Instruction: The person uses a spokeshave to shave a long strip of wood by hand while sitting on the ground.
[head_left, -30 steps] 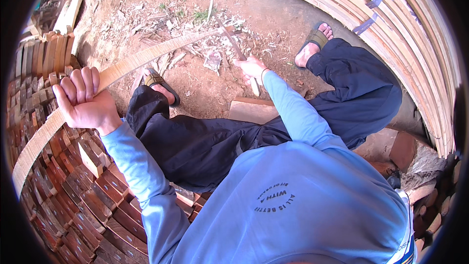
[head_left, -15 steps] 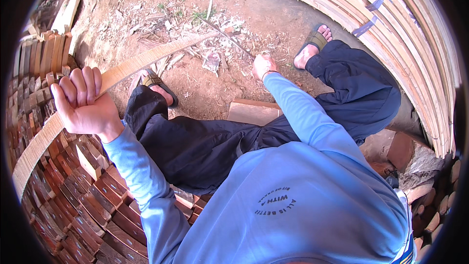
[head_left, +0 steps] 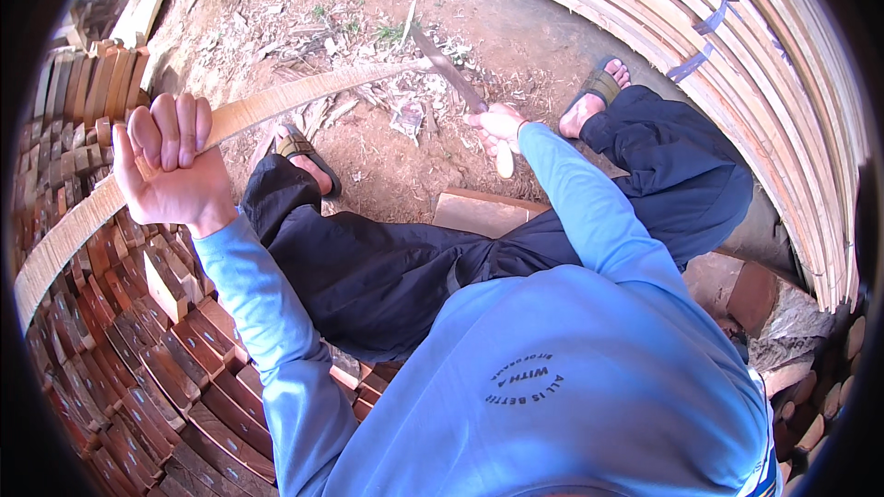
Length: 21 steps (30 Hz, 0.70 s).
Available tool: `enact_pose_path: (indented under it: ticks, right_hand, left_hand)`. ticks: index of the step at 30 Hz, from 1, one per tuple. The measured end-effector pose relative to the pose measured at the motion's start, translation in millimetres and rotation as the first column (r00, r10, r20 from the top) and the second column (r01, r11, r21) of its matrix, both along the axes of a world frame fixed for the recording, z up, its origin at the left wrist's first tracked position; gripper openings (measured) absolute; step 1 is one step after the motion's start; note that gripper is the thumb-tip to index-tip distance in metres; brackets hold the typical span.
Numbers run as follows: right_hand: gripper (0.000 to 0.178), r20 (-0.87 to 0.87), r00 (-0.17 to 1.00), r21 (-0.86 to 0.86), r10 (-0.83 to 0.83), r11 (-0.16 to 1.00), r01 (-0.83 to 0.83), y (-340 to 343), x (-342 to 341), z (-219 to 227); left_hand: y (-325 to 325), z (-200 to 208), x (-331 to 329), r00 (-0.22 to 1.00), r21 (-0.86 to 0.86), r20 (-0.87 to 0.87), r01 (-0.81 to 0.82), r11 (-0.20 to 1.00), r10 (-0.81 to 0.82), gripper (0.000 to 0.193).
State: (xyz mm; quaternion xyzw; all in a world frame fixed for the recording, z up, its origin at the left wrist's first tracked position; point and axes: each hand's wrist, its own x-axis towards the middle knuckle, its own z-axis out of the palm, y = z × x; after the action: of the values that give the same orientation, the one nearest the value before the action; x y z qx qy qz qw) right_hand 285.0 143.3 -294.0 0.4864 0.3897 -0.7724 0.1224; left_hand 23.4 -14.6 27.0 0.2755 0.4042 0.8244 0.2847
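Observation:
My left hand [head_left: 175,161] is closed around a long pale wooden strip [head_left: 304,92], which slants from the lower left up to the wood chips ahead of me. In my right hand [head_left: 498,125] is a large knife [head_left: 448,69] with a long, dull blade, and the rounded end of its pale handle shows below my fingers. The blade points up and to the left, its flat side in view. It crosses close by the far end of the strip; whether the two touch I cannot tell.
Wood shavings [head_left: 405,115] litter the dirt between my sandalled feet. Stacked short wooden blocks [head_left: 198,350] fill the left side. Long planks [head_left: 645,9], bound with a purplish strap [head_left: 714,18], curve along the upper right. A wooden block [head_left: 483,212] lies before my lap.
The knife has rolled in my right hand, so its broad side and handle end now show. My left hand keeps its hold on the strip; the whole view has shifted slightly.

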Motion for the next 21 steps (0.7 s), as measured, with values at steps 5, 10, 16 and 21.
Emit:
enact_pose_path:
  ticks: [5,10,16,21]
  right_hand:
    - [0.027,-0.135,0.971,-0.29,-0.197,0.945,0.151,8.8,4.2,20.7]
    - [0.023,-0.095,0.958,-0.111,-0.271,0.959,0.261,27.7,11.8,38.3]
    - [0.035,0.155,0.968,0.31,-0.199,0.94,0.143,46.0,21.7,29.7]
    - [0.049,0.336,0.942,0.37,-0.016,0.922,-0.117,35.3,21.9,47.9]
  left_hand:
    - [5.7,4.5,5.2,0.998,0.059,-0.016,0.055,0.997,-0.054,0.038]
    - [14.1,7.4,11.9,0.993,-0.008,-0.11,-0.032,0.999,0.031,0.041]
    - [21.9,11.5,24.9,0.997,0.03,-0.078,-0.004,1.0,0.006,0.044]
    - [16.6,9.2,18.5,0.994,0.044,-0.111,0.0,0.999,0.005,0.047]
